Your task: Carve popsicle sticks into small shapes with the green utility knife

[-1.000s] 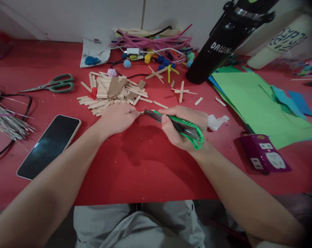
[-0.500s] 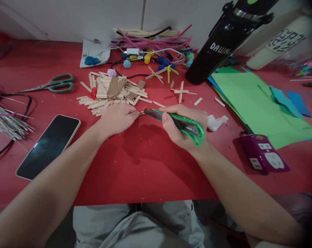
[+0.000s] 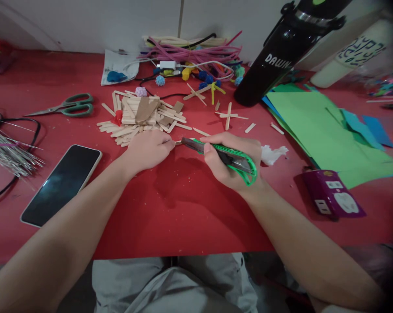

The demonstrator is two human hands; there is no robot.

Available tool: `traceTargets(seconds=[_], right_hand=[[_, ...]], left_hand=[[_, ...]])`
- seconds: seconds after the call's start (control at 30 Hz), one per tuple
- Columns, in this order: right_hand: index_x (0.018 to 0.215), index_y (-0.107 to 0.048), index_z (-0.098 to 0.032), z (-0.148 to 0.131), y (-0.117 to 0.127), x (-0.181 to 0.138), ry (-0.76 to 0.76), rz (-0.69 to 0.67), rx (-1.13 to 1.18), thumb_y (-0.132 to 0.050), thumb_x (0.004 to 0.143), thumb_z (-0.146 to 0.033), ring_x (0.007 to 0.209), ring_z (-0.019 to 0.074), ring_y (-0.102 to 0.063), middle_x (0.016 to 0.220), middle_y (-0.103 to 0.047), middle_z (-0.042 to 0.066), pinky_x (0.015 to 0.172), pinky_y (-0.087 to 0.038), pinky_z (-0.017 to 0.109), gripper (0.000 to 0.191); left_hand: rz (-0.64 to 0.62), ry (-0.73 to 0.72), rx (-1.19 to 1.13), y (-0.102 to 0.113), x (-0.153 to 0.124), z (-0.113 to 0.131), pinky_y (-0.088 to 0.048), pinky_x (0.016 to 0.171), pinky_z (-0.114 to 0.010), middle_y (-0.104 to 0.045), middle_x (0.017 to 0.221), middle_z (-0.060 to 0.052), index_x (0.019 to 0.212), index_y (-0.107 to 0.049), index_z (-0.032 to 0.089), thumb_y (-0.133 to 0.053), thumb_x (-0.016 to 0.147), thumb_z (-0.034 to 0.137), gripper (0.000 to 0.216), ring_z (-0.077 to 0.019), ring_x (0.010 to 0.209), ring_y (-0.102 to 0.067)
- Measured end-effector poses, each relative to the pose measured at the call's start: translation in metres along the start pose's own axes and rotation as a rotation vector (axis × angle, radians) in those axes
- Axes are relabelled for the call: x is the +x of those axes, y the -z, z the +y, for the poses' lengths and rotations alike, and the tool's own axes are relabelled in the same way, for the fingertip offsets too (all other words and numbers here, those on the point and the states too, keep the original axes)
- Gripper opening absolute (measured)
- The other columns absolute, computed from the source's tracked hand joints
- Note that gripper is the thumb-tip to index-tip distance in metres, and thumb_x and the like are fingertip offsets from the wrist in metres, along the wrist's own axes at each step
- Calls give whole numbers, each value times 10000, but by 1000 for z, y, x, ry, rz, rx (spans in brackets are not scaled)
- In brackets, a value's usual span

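My right hand [image 3: 235, 158] is closed round a green utility knife [image 3: 238, 161], its blade end pointing left. The fingers of my left hand [image 3: 150, 148] pinch a small wooden stick piece [image 3: 178, 142] whose short end pokes out beside the blade. Most of that piece is hidden by the fingers. Just behind my left hand lies a heap of craft sticks [image 3: 131, 111], with brown cardboard bits [image 3: 146, 109] on top. Two star shapes of crossed sticks [image 3: 228, 115] lie beyond the knife.
Left of the heap are green-handled scissors [image 3: 75, 105], a phone [image 3: 62, 184] and a wire bundle [image 3: 12, 150]. To the right stand a black bottle [image 3: 277, 56], green paper sheets [image 3: 326, 126] and a purple packet [image 3: 333, 193]. Pink pipe cleaners [image 3: 189, 54] lie at the back.
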State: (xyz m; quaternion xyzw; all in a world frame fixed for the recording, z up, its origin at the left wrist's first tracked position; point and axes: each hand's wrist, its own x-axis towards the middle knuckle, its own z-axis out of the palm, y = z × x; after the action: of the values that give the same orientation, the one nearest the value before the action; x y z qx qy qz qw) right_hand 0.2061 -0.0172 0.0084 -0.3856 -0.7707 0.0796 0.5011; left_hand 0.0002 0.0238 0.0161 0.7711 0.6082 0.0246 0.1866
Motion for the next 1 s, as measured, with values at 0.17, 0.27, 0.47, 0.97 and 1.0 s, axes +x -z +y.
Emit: traceTargets(seconds=[0.17,0.27,0.47,0.97,1.0], right_hand=[[798,-683,-238,-1,0,0,35,17,-3,-632,886,-236,428,104,-516,548,-608,-41,465,-460,250,102],[799,-676,-240,-2,-1,-1,50,23,18,-634,873,-198,440,107,-523,562,-614,-43,477,-466,251,95],[835,-681,-247,-2,-1,-1,-8,20,6,-621,900,-220,463,121,-540,596,-625,-32,485,-476,269,93],[799,-697,-193,-1,-2,-1,22,28,-15,-643,873,-212,464,78,-523,586,-628,-39,483,-437,214,93],[801,-696,-195,0,-3,-1,18,27,-11,-641,874,-216,465,79,-520,585,-625,-40,484,-437,216,94]], left_hand=[[-11,19,15,0,1,-1,-418,671,-334,-750,916,-74,833,-739,219,-382,920,386,404,-242,858,-649],[-3,6,22,-1,1,-2,-418,685,-342,-755,941,-86,851,-742,215,-378,919,379,405,-253,883,-654],[3,-1,4,-1,1,-2,-418,676,-342,-746,910,-84,819,-734,210,-388,919,396,406,-248,842,-644],[-13,10,35,-1,0,0,-400,662,-328,-716,859,-71,809,-718,197,-366,928,405,427,-228,813,-625],[-13,9,39,-1,0,0,-403,664,-328,-716,857,-71,811,-721,197,-366,928,402,427,-229,813,-626]])
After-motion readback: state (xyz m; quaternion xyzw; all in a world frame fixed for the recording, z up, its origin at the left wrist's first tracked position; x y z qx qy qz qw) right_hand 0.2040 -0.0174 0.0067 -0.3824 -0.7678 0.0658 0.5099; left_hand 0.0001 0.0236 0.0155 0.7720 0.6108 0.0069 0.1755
